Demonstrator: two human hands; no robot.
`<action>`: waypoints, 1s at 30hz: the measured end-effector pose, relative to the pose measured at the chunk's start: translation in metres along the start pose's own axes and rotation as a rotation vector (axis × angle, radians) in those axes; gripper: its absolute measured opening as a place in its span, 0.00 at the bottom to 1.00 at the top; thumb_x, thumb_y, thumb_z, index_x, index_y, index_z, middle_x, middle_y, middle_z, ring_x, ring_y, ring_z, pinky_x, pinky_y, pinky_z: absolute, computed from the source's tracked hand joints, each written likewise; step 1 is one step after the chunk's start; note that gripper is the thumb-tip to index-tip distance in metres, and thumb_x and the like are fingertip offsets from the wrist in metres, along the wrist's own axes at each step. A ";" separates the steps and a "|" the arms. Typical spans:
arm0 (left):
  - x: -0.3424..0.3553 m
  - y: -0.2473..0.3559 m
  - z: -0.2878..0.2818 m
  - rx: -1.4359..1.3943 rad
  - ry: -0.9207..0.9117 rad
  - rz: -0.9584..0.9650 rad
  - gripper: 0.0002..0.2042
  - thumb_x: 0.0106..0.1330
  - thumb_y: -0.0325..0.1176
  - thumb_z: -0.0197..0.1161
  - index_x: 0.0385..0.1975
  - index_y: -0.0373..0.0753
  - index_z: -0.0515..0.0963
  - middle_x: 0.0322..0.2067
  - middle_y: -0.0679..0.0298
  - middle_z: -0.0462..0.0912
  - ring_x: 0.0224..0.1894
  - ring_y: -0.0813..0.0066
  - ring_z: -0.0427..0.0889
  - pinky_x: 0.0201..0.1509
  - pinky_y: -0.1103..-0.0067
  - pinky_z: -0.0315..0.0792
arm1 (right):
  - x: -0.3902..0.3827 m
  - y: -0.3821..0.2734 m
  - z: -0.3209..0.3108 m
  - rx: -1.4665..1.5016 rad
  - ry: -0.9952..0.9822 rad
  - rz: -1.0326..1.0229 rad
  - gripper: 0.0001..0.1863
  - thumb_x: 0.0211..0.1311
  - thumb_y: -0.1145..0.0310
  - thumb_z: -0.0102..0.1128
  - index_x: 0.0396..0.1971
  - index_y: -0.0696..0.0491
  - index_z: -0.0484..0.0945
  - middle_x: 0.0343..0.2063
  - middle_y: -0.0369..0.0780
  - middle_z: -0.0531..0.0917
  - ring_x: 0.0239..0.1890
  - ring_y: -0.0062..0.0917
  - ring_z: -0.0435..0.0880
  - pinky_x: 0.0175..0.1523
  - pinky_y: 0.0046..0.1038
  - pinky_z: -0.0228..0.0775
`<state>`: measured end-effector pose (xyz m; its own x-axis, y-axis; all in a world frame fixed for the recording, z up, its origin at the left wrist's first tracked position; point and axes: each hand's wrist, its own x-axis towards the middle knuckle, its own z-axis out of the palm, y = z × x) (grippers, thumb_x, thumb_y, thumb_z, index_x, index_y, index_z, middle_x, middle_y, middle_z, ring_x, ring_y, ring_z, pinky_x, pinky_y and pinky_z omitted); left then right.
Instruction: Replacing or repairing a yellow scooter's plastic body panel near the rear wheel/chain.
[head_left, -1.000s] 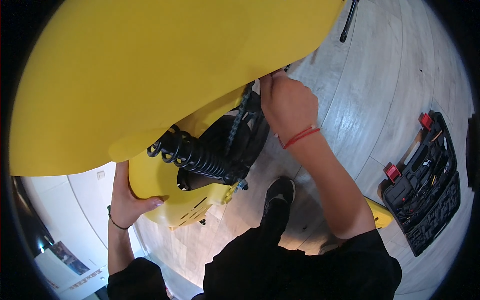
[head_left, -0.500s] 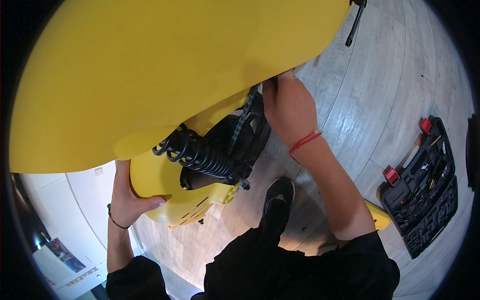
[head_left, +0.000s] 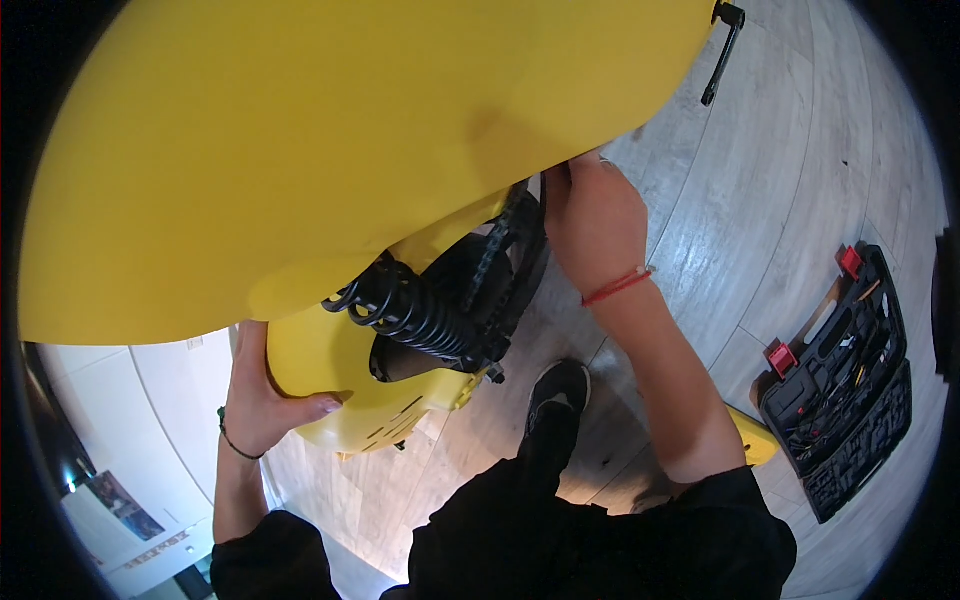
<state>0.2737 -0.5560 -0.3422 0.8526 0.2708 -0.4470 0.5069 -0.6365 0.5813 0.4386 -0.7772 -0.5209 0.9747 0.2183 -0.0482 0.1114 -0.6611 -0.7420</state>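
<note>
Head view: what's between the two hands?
In the head view, the black coil spring and yellow lower cover lie between left hand and right hand.

the person wears a black short-sleeved top (head_left: 640, 540), black trousers (head_left: 500, 520) and a black shoe with a pale sole edge (head_left: 560, 385). a thin red string bracelet (head_left: 615, 287) circles the right wrist, and a thin dark band (head_left: 232, 440) circles the left wrist.

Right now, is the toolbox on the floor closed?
No, the toolbox lies open on the floor, with its tools showing inside the black tray.
</note>
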 end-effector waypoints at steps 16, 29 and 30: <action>0.000 -0.007 -0.009 0.162 0.000 0.070 0.56 0.34 0.46 0.79 0.64 0.33 0.51 0.57 0.57 0.66 0.57 0.66 0.70 0.59 0.71 0.67 | -0.001 0.007 0.016 0.230 0.227 -0.158 0.10 0.55 0.69 0.57 0.36 0.55 0.74 0.35 0.46 0.79 0.38 0.43 0.78 0.40 0.40 0.72; 0.008 0.024 -0.004 -0.007 -0.015 -0.109 0.60 0.33 0.51 0.79 0.66 0.31 0.49 0.55 0.57 0.69 0.54 0.68 0.73 0.57 0.73 0.71 | 0.005 0.012 0.026 0.432 0.239 -0.064 0.10 0.52 0.72 0.57 0.35 0.58 0.75 0.31 0.49 0.79 0.36 0.45 0.78 0.41 0.42 0.70; 0.009 0.024 -0.005 0.000 -0.021 -0.110 0.60 0.33 0.51 0.79 0.66 0.31 0.49 0.55 0.57 0.69 0.54 0.68 0.73 0.57 0.73 0.71 | 0.005 0.013 0.025 0.435 0.241 -0.055 0.10 0.52 0.72 0.57 0.35 0.58 0.75 0.31 0.49 0.79 0.36 0.45 0.78 0.41 0.42 0.70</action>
<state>0.2942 -0.5655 -0.3287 0.7891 0.3238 -0.5220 0.5972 -0.6035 0.5284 0.4402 -0.7672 -0.5474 0.9924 0.0387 0.1167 0.1229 -0.2817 -0.9516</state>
